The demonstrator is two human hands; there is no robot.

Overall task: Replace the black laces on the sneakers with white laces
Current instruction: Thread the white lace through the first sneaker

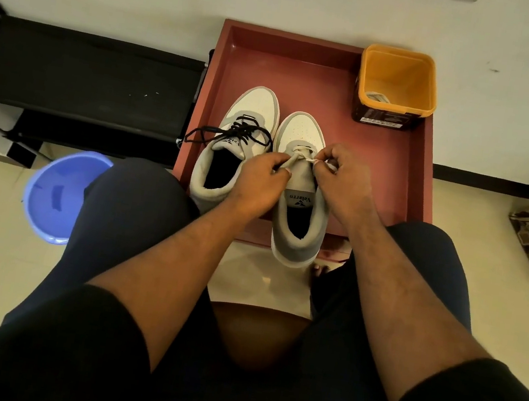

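The left hand (259,182) pinches a white lace (291,161) at the throat of the right-hand grey-and-white sneaker (296,205), fingers curled round it. The right hand (342,177) pinches the lace's other end just beside it. This sneaker lies toe away from the person, its long axis running front to back, heel overhanging the near edge of the red-brown rectangular tray (408,173). The left-hand grey-and-white sneaker (230,147) sits alongside, touching it, toe pointing the same way, loose black lace (228,131) trailing left. An orange-rimmed square tub (398,83) stands in the tray's far right corner.
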